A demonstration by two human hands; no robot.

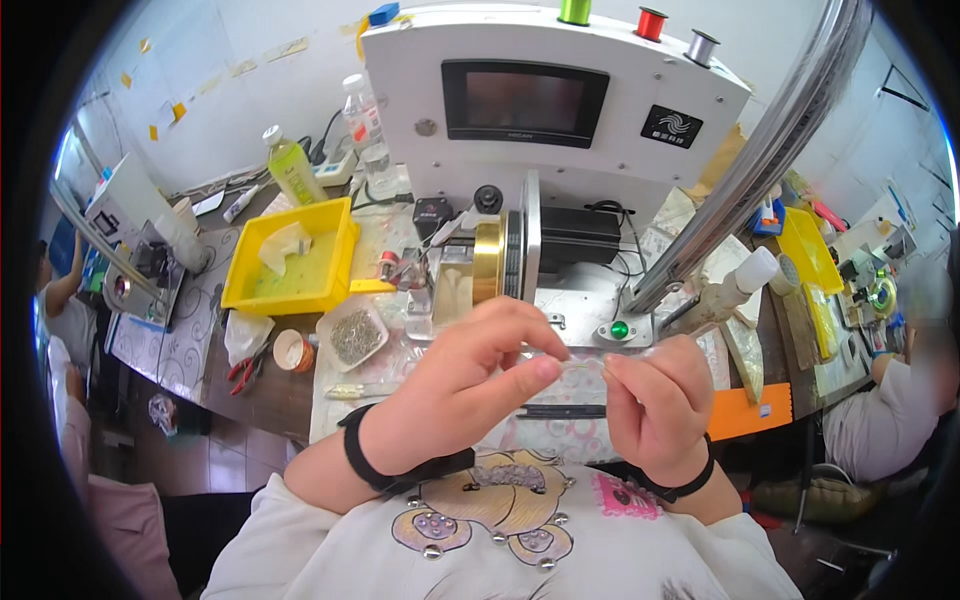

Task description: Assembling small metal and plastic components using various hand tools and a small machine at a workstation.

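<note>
My left hand (455,385) and my right hand (660,405) are raised in front of my chest, fingertips close together. Between them runs a thin, pale strand-like piece (580,363), too small to name. The right thumb and finger pinch one end, and the left thumb and fingers close on the other. Just beyond the left hand is a white machine (400,60) with a brass-coloured drum (488,262) and a dark screen (525,103). Under the hands, a pair of black tweezers-like thin tools (560,411) lies on the patterned cover.
Left of the machine are a yellow bin (290,293), a white dish of small metal pieces (353,336), a small cup (293,351) and red-handled pliers (243,373). A metal post (740,150), a green button (619,329) and an orange sheet (750,410) stand or lie at right.
</note>
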